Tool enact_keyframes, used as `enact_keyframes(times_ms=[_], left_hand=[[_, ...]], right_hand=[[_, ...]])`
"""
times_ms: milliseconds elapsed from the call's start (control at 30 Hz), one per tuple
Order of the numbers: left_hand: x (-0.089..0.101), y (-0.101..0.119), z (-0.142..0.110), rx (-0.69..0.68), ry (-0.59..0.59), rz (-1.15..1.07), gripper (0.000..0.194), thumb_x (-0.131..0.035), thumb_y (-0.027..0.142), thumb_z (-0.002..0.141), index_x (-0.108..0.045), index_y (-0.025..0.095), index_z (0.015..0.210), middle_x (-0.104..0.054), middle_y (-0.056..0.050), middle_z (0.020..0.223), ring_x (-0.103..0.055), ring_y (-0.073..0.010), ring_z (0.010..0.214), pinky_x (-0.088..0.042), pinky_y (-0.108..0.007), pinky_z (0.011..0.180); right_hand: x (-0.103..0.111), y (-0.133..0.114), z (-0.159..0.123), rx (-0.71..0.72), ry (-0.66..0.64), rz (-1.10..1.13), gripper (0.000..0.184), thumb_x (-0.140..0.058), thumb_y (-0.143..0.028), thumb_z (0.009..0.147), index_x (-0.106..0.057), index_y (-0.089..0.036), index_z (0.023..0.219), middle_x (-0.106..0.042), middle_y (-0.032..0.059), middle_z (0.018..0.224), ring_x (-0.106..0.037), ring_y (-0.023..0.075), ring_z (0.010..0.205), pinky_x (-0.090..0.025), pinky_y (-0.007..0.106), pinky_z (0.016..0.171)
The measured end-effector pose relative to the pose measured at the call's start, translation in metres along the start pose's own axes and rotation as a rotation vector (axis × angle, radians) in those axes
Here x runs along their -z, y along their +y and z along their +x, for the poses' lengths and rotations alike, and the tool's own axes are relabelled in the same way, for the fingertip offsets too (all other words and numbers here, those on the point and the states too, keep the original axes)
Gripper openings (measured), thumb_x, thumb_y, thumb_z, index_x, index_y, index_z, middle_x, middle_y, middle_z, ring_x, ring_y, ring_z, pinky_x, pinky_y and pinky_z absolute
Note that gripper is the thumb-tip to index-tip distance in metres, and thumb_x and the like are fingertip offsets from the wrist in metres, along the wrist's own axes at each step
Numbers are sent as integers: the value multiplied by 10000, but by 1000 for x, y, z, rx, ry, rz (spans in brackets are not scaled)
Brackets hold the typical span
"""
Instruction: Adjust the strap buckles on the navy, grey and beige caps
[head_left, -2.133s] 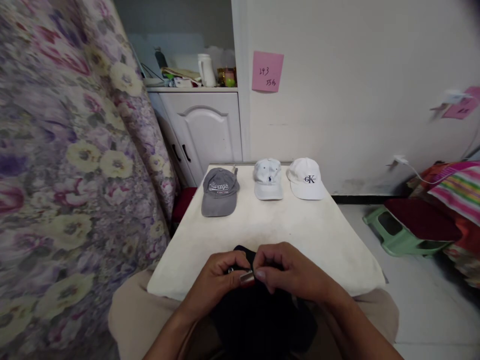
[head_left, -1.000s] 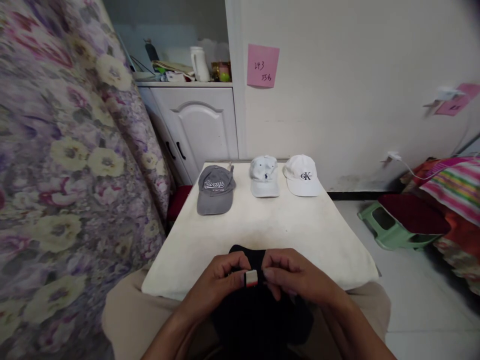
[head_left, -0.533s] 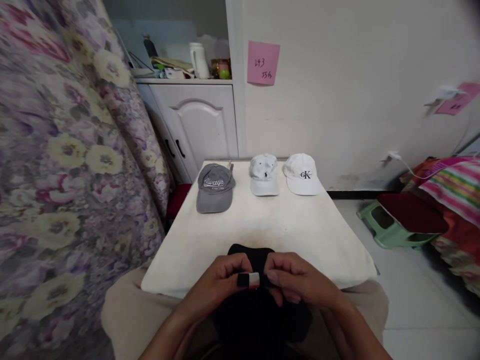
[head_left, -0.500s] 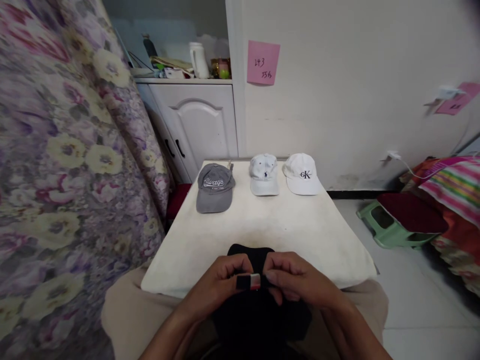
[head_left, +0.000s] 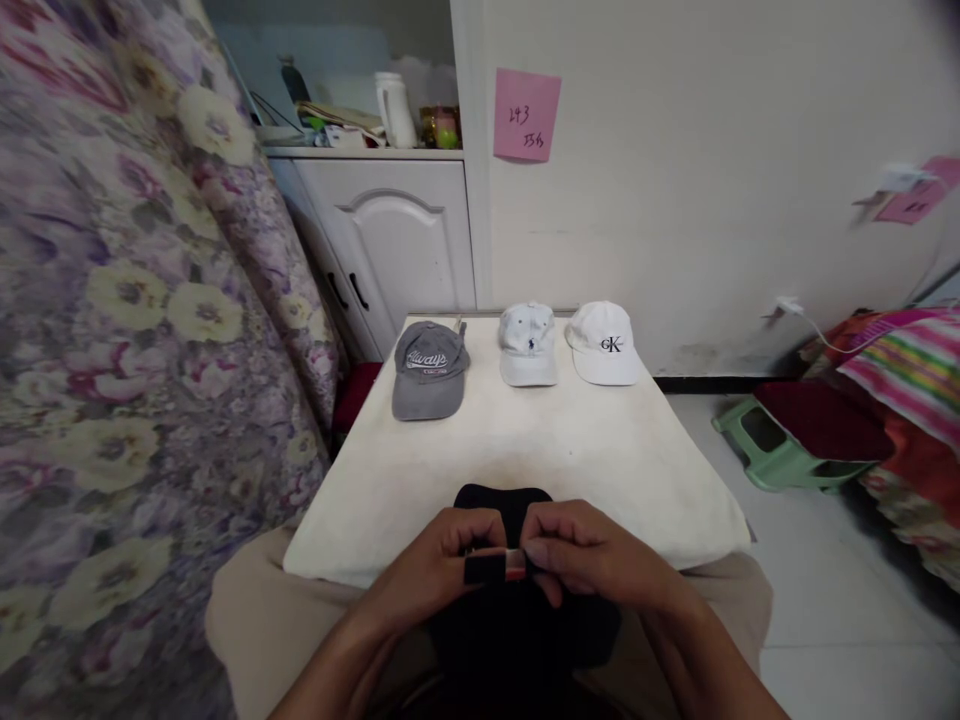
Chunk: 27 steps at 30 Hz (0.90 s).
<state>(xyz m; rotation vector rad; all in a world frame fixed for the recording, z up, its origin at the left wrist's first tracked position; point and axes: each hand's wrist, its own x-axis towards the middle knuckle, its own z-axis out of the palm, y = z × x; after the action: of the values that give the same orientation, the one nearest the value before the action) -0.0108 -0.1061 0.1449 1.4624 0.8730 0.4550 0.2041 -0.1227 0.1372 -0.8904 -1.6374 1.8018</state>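
A person sits with a black cap (head_left: 525, 630) across the lap (head_left: 262, 620), at 6 o'clock, its top reaching over the near edge of the desk (head_left: 420, 465). Between the hands is its strap (head_left: 484, 570), black with a pale-and-red tab (head_left: 515, 566), its long axis running from 9 to 3 o'clock. The left hand (head_left: 442, 550) pinches the black part with narrow fingers; the tab lies at their 3 o'clock. The right hand (head_left: 589, 550) is nearer the tab, its fingers pinched together on the strap, just beside the tab's 3 o'clock end; the exact contact is hidden. Farther off sit a grey cap (head_left: 430, 370) at 11 o'clock, a blue cap (head_left: 527, 345) at 12 and a white cap (head_left: 602, 343) at 1.
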Motion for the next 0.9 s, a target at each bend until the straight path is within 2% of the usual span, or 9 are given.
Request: enact_keyframes(times_ms=[167, 333, 467, 700, 900], left_hand=[[3, 3, -1, -3, -37, 20, 370, -649, 445, 821, -492, 162, 641, -416, 45, 622, -335, -105, 588, -238, -236, 527], [2, 0, 0, -27, -95, -10, 345, -675, 419, 815, -506, 161, 659, -412, 51, 621, -330, -102, 588, -251, -229, 536], [1, -1, 2, -24, -76, -23, 367, -677, 424, 814, -484, 164, 639, -389, 55, 610, -314, -98, 575, -239, -225, 523], [5, -3, 2, -82, -19, -34, 346, -738, 394, 754, -509, 159, 644, -430, 38, 635, -365, -119, 630, -274, -226, 570], [4, -2, 3, -67, -39, 9, 368, -729, 421, 751, -496, 164, 628, -416, 41, 619, -344, -115, 606, -254, -233, 550]], right_hand=[[1, 4, 0, -8, -21, 77, 244, -557, -387, 947, -561, -171, 833, -595, -42, 593, -336, 54, 434, -228, 175, 411], [0, 4, 1, -6, -12, 68, 237, -565, -363, 950, -556, -170, 813, -599, -37, 594, -371, 52, 447, -255, 169, 419], [0, 5, 1, -10, -11, 91, 242, -569, -369, 953, -558, -167, 821, -607, -36, 604, -387, 43, 439, -279, 154, 418], [4, 17, -2, -23, -78, 176, 312, -511, -467, 971, -565, -162, 935, -675, -7, 654, -523, 59, 405, -368, 154, 407], [4, 14, -3, -15, -32, 149, 197, -606, -340, 927, -581, -156, 860, -640, -38, 607, -401, 26, 383, -289, 133, 384]])
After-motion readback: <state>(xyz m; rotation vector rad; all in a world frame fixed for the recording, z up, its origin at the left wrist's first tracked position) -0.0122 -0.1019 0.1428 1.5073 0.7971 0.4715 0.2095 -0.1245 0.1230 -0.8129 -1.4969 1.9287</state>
